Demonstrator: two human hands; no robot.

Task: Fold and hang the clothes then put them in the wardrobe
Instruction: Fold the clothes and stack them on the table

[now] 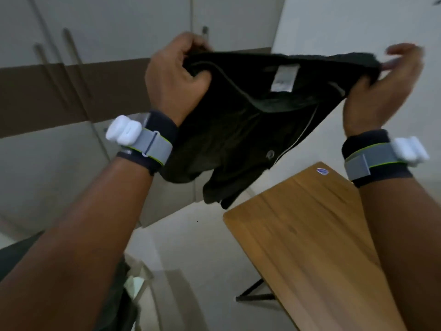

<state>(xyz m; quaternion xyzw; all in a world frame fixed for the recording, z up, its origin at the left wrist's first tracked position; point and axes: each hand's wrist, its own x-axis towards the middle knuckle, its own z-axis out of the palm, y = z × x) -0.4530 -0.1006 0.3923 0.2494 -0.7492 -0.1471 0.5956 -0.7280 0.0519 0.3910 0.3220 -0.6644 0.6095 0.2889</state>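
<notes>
Now both hands: left hand [175, 75], right hand [381, 89] grip black garment [238, 120].

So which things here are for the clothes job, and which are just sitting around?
For the job: the dark garment, held stretched between the left hand and the right hand; the grey cupboard doors behind, probably the wardrobe.

Just there: the wooden table; the small sticker on it; the wrist bands with white boxes.

Nothing is legible: the white tag [284, 77] inside the dark garment [238, 120] is blurred, as is the table's sticker [322, 171]
</notes>
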